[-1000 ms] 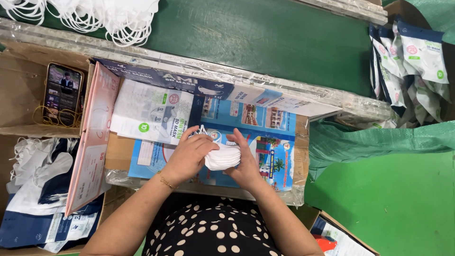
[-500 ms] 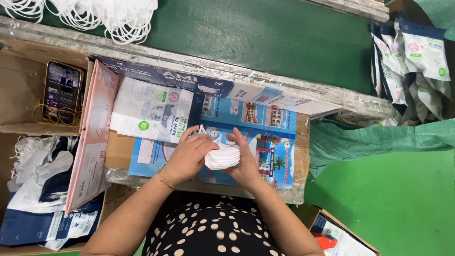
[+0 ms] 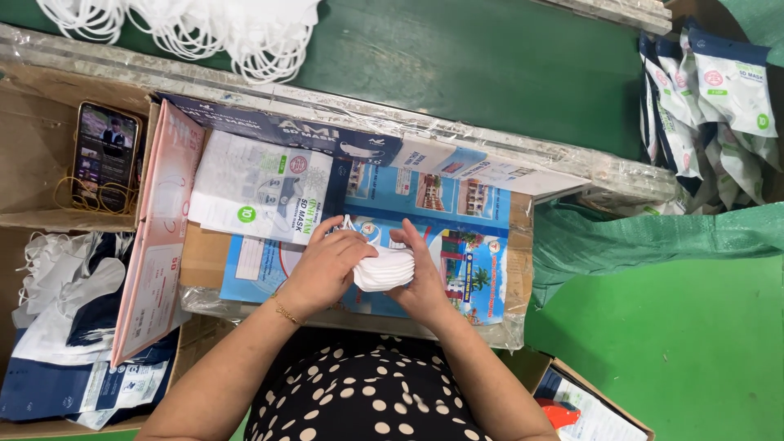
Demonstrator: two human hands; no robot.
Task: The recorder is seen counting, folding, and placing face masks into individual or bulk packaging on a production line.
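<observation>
Both hands, left hand and right hand, curl closed around a stack of white masks; beside the stack lies a white pouch, a phone farther left.

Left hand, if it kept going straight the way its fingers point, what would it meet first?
The left hand points rightward into the white mask stack it already grips, with the right hand just beyond.

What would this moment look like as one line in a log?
left hand: holds stack of white masks | right hand: holds same stack | under: blue printed sheet | beside: white pouch
</observation>
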